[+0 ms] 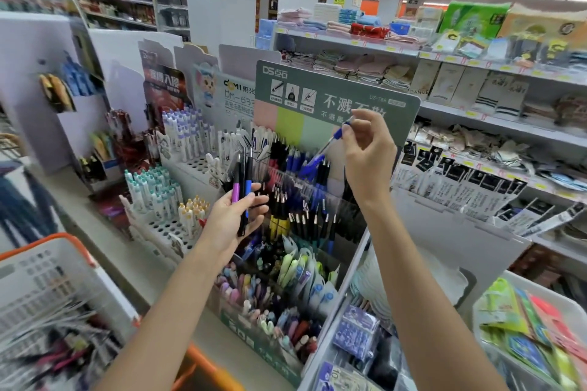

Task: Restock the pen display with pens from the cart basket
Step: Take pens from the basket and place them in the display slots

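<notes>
The right hand (365, 152), pinching a blue pen (332, 140), should lower it straight into the blue row (293, 159); the left hand (233, 219) grips spare pens (243, 181).

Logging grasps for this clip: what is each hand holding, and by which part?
The left hand grips a bunch of pens around their lower halves. The right hand pinches a blue pen by its upper end.

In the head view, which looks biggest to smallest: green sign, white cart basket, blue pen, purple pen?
1. White cart basket, narrowly; it sits nearer the camera and is cropped by the frame.
2. Green sign.
3. Blue pen and purple pen: alike, both partly hidden, so unranked.
</notes>
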A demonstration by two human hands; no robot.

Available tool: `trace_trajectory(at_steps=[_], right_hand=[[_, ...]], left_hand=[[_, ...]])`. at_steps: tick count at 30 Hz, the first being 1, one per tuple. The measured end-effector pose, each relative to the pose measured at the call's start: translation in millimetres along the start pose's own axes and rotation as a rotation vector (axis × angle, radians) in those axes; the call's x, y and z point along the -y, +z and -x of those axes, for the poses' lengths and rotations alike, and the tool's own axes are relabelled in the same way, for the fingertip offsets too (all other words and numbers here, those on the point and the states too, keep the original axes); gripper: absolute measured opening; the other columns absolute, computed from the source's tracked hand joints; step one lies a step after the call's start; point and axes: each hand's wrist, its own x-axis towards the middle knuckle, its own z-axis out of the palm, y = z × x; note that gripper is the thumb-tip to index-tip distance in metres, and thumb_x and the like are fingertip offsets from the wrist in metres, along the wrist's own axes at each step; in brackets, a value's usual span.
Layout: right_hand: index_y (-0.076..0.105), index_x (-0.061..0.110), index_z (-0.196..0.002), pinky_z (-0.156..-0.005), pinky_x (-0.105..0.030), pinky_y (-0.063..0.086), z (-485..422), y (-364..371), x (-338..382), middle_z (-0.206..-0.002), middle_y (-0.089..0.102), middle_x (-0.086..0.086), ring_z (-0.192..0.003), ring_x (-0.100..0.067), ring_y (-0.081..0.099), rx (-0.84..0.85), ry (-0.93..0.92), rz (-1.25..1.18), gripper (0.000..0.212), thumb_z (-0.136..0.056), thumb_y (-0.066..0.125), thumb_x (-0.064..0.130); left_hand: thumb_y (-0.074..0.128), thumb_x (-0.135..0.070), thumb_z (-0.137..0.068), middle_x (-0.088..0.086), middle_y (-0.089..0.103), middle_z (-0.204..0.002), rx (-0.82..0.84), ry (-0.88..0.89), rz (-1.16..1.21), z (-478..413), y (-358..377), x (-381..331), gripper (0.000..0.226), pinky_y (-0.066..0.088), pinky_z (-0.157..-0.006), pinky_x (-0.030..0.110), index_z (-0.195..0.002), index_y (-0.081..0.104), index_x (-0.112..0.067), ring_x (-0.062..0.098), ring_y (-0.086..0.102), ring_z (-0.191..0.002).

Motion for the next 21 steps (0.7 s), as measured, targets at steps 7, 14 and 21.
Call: trace_trajectory(at_steps=[7, 14, 21], right_hand=[[0.061, 0.007, -0.111, -0.077, -0.019, 0.052, -13.7, 35.6, -19.9, -0.091, 0.068, -0.002, -0.079, -0.008, 0.062, 0.123, -0.097, 0.139, 0.017, -0.095, 0.063, 0.004], [0.062, 0.008, -0.117, -0.08, -0.041, 0.057, -16.9, 45.5, -32.4, -0.102, 0.072, -0.008, -0.087, -0.022, 0.066, 0.322, -0.082, 0.393, 0.022, -0.096, 0.062, 0.007], [0.059, 0.008, -0.104, -0.074, -0.042, 0.056, -42.6, 47.0, -22.7, -0.093, 0.07, -0.011, -0.085, -0.029, 0.064, 0.486, -0.036, 0.582, 0.013, -0.091, 0.06, 0.005]], left_hand=[[0.05, -0.01, -0.102, 0.01, 0.071, -0.1, -0.025, -0.003, -0.026, 2.0, -14.9, 0.7, 0.022, 0.059, -0.065, 0.022, -0.117, 0.066, -0.013, 0.012, 0.066, -0.074], [0.051, -0.011, -0.102, 0.006, 0.072, -0.094, 0.005, -0.001, -0.013, 2.0, -15.7, -2.8, 0.022, 0.059, -0.068, 0.024, -0.118, 0.067, -0.012, 0.012, 0.066, -0.074], [0.05, -0.01, -0.102, 0.008, 0.072, -0.098, 0.036, -0.036, -0.004, 7.0, -7.4, 0.7, 0.024, 0.06, -0.067, 0.024, -0.121, 0.066, -0.011, 0.013, 0.066, -0.073]])
